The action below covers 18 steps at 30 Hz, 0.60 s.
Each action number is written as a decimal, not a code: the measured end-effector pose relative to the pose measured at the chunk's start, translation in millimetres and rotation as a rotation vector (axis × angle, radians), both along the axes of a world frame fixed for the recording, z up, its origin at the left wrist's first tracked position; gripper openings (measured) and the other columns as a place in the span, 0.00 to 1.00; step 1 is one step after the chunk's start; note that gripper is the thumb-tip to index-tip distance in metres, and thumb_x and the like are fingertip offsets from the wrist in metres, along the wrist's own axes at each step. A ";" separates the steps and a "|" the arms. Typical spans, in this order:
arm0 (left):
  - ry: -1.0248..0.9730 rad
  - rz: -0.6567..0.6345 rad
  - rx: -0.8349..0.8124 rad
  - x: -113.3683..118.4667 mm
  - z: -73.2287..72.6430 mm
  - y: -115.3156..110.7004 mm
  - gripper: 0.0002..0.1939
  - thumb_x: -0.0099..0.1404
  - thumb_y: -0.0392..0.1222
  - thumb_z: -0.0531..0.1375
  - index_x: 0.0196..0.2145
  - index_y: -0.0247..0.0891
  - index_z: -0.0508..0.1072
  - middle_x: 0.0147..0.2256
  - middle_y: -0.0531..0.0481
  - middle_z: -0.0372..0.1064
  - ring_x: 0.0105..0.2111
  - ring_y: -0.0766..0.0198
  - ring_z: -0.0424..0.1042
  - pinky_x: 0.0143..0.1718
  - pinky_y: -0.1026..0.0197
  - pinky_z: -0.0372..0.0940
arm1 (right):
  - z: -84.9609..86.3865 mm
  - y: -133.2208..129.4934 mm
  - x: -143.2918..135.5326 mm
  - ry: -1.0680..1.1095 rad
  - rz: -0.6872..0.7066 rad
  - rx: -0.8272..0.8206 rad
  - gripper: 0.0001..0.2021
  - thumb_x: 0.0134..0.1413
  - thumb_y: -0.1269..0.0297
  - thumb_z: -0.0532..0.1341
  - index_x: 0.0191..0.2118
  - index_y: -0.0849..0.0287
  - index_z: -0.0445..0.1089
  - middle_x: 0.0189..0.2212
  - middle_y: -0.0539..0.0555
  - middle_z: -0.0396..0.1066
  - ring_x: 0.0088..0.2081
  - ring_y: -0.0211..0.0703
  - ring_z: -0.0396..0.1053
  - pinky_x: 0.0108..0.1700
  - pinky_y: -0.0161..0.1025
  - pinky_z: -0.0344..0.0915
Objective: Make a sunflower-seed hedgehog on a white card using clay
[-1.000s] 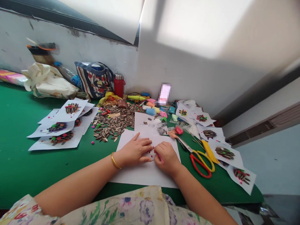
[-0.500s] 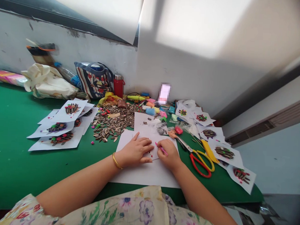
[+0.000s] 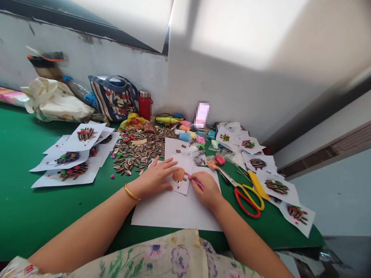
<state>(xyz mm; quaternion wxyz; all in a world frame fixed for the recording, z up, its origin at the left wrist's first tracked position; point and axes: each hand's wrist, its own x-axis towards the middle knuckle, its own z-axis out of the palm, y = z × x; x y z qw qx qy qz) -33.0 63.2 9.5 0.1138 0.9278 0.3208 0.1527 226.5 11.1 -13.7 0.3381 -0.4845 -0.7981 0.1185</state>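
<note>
My left hand [image 3: 156, 177] lies spread at the left edge of a small white card [image 3: 182, 189], fingers apart. On the card is a flat orange clay shape [image 3: 178, 175] with small dark and red bits beside it. My right hand [image 3: 206, 189] is closed around a pink tool [image 3: 198, 181], whose tip is at the card's right side near the orange shape. Larger white sheets [image 3: 173, 215] lie beneath the card and both hands. Beyond them rests another white sheet [image 3: 171, 146] with a few seeds on it.
Striped sunflower seeds [image 3: 142, 151] are heaped behind my left hand. Red-and-yellow scissors [image 3: 247, 198] lie right of my right hand. Seed-decorated cards stand in groups at left [image 3: 91, 174] and right [image 3: 293, 191]. Farther back are clay packets [image 3: 184, 137], a red bottle [image 3: 144, 106] and a striped bag [image 3: 112, 98].
My left hand has shifted left and uncovered the orange shape on the card. My right hand has moved slightly left, still holding the pink tool. The whole view has shifted a little.
</note>
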 end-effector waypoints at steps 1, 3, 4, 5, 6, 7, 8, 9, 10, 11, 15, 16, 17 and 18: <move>-0.005 -0.001 0.000 -1.3 0.7 0.4 0.32 0.64 0.50 0.61 0.63 0.50 0.58 0.65 0.44 0.55 0.66 0.50 0.52 0.65 0.33 0.36 | -0.1 0.1 0.1 0.015 0.001 0.005 0.08 0.58 0.71 0.57 0.40 0.54 0.71 0.36 0.53 0.74 0.41 0.47 0.68 0.47 0.45 0.63; -0.022 -0.017 0.005 0.1 2.7 -1.2 0.27 0.65 0.49 0.60 0.60 0.50 0.62 0.64 0.44 0.57 0.64 0.50 0.54 0.65 0.34 0.38 | -0.4 0.6 0.8 0.057 -0.021 0.017 0.08 0.56 0.73 0.57 0.38 0.54 0.70 0.34 0.53 0.73 0.40 0.47 0.68 0.46 0.44 0.63; -0.032 -0.032 0.012 2.5 3.8 -3.3 0.25 0.65 0.50 0.60 0.59 0.50 0.65 0.63 0.44 0.58 0.64 0.50 0.55 0.65 0.35 0.39 | -0.6 1.0 1.4 0.081 -0.040 0.023 0.08 0.55 0.73 0.57 0.38 0.54 0.70 0.34 0.53 0.73 0.40 0.47 0.68 0.45 0.44 0.63; -0.036 -0.047 0.019 5.9 4.7 -6.0 0.23 0.66 0.51 0.59 0.57 0.49 0.67 0.63 0.44 0.59 0.64 0.50 0.56 0.65 0.35 0.39 | -1.0 1.4 2.0 0.103 -0.055 0.023 0.08 0.55 0.73 0.57 0.38 0.55 0.70 0.35 0.53 0.73 0.40 0.47 0.68 0.45 0.44 0.63; -0.034 -0.072 0.026 9.9 5.2 -9.1 0.22 0.66 0.52 0.59 0.56 0.49 0.69 0.62 0.44 0.60 0.64 0.49 0.56 0.65 0.35 0.38 | -1.6 2.1 2.8 0.118 -0.061 0.016 0.08 0.55 0.72 0.58 0.39 0.55 0.70 0.35 0.53 0.73 0.40 0.47 0.68 0.45 0.44 0.64; -0.022 -0.103 0.030 13.9 5.2 -12.3 0.22 0.66 0.53 0.59 0.56 0.49 0.69 0.62 0.44 0.60 0.64 0.49 0.56 0.65 0.35 0.37 | -2.4 2.9 3.6 0.127 -0.057 0.004 0.08 0.55 0.72 0.58 0.39 0.55 0.71 0.35 0.53 0.73 0.40 0.47 0.68 0.45 0.44 0.64; -0.014 -0.130 0.037 17.7 4.6 -15.3 0.23 0.65 0.55 0.59 0.56 0.50 0.69 0.61 0.44 0.61 0.63 0.49 0.56 0.66 0.35 0.35 | -3.4 3.8 4.4 0.132 -0.046 -0.012 0.07 0.56 0.71 0.58 0.39 0.54 0.71 0.35 0.52 0.74 0.40 0.47 0.69 0.45 0.44 0.64; -0.006 -0.138 0.047 20.9 3.4 -17.9 0.23 0.65 0.56 0.59 0.56 0.50 0.69 0.61 0.44 0.61 0.63 0.48 0.56 0.66 0.35 0.33 | -4.7 4.8 5.2 0.133 -0.034 -0.030 0.07 0.56 0.70 0.59 0.38 0.54 0.72 0.35 0.52 0.74 0.40 0.47 0.69 0.45 0.44 0.64; 0.004 -0.139 0.056 23.3 1.9 -20.0 0.24 0.65 0.57 0.59 0.56 0.50 0.69 0.61 0.43 0.60 0.64 0.48 0.55 0.66 0.35 0.32 | -6.0 5.8 5.9 0.133 -0.027 -0.047 0.07 0.57 0.70 0.59 0.38 0.54 0.72 0.35 0.52 0.74 0.41 0.46 0.69 0.45 0.44 0.64; 0.016 -0.136 0.065 24.9 0.0 -21.5 0.25 0.64 0.58 0.59 0.57 0.49 0.69 0.62 0.43 0.60 0.64 0.48 0.54 0.66 0.35 0.32 | -7.4 6.9 6.5 0.135 -0.029 -0.061 0.07 0.57 0.70 0.59 0.38 0.54 0.73 0.35 0.52 0.75 0.41 0.46 0.69 0.46 0.45 0.64; 0.047 -0.119 0.085 25.1 -5.8 -22.5 0.26 0.65 0.60 0.57 0.58 0.50 0.68 0.63 0.43 0.57 0.64 0.47 0.53 0.65 0.35 0.32 | -10.9 9.3 6.9 0.126 -0.047 -0.089 0.07 0.57 0.70 0.59 0.38 0.53 0.74 0.35 0.51 0.75 0.40 0.45 0.69 0.45 0.44 0.65; 0.048 -0.118 0.087 24.6 -6.6 -22.2 0.26 0.65 0.60 0.57 0.58 0.50 0.68 0.63 0.43 0.57 0.64 0.47 0.53 0.65 0.35 0.31 | -10.9 9.4 6.7 0.116 -0.040 -0.093 0.07 0.58 0.71 0.59 0.38 0.53 0.74 0.35 0.51 0.75 0.40 0.45 0.69 0.45 0.43 0.64; 0.045 -0.117 0.088 24.3 -7.0 -21.8 0.26 0.65 0.60 0.56 0.57 0.50 0.68 0.63 0.43 0.57 0.64 0.47 0.53 0.65 0.35 0.31 | -10.6 9.4 6.6 0.105 -0.031 -0.097 0.07 0.58 0.71 0.59 0.38 0.53 0.74 0.35 0.51 0.75 0.39 0.45 0.69 0.45 0.43 0.64; 0.043 -0.119 0.088 24.1 -7.3 -21.5 0.26 0.65 0.60 0.56 0.57 0.50 0.68 0.63 0.43 0.57 0.64 0.47 0.53 0.65 0.35 0.31 | -10.1 9.2 6.5 0.095 -0.020 -0.099 0.08 0.58 0.71 0.59 0.38 0.53 0.74 0.35 0.50 0.75 0.39 0.44 0.69 0.45 0.43 0.64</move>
